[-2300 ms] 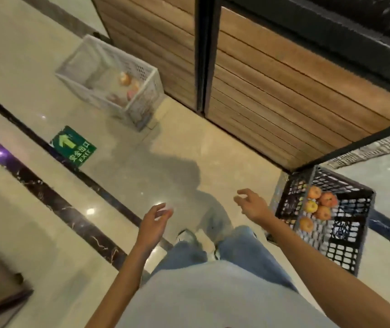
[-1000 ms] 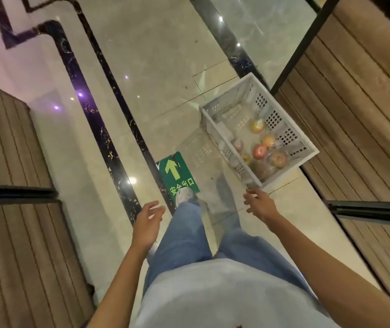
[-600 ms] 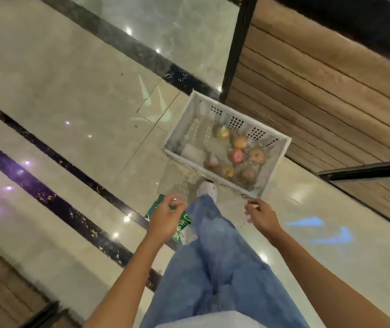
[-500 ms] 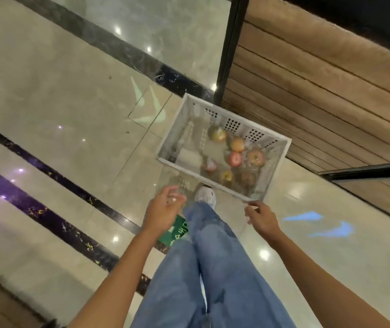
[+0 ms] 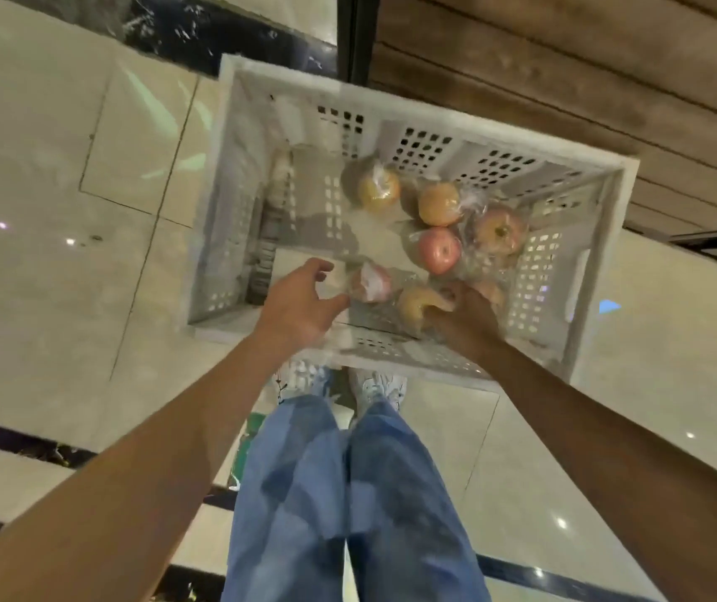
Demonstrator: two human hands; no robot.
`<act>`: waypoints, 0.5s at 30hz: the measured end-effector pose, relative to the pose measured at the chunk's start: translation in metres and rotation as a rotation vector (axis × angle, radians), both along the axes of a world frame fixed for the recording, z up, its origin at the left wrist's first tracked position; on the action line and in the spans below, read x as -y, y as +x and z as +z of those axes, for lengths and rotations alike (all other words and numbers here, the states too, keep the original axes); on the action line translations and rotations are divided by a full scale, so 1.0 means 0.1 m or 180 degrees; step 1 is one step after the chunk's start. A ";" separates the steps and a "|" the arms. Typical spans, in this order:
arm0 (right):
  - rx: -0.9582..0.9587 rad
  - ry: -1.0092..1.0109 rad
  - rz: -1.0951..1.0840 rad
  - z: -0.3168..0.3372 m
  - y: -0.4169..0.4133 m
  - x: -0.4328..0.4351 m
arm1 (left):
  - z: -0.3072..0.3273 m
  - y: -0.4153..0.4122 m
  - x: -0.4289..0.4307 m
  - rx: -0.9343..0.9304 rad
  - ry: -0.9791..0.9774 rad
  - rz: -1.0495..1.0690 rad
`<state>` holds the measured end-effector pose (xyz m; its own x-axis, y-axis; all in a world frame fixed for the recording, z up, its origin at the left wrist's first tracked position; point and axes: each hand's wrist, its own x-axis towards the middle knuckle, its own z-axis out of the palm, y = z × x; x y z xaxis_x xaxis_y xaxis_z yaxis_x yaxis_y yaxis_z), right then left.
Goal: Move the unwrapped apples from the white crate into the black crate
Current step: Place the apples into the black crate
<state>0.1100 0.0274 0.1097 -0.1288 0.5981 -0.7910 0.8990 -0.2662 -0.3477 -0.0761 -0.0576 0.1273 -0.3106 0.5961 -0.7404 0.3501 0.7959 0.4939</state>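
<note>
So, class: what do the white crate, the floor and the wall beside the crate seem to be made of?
White crate: probably moulded plastic, matt, with punched grid holes. Floor: polished stone or tile, seemingly; it mirrors lights and shows joint lines. Wall: wood-look planks, brown, grooved; real timber or laminate unclear.

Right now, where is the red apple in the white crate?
Head view: the red apple lies right of centre in the white crate, just beyond the right hand.

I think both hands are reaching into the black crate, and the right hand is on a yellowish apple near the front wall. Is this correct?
Not quite: the crate is white, not black, as the head view shows. The rest holds. Both hands reach into it, and the right hand is on a yellowish apple near the front wall, while the left hand is open beside a wrapped apple.
</note>
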 end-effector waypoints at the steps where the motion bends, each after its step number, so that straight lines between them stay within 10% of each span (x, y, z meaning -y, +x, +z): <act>1: 0.0053 -0.0015 0.0008 -0.25 -0.04 -0.01 | -0.28 -0.02 -0.06 0.0027 -0.0084 -0.0139; 15: 0.0787 0.0096 0.1047 -2.20 0.23 0.04 | -2.41 0.48 -0.45 -0.0149 -0.0048 -0.0944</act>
<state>0.1328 0.0234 -0.1104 -0.1253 0.5802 -0.8048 0.9919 0.0564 -0.1138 -0.0283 -0.0127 -0.1138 -0.1586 0.6548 -0.7389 0.5907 0.6627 0.4605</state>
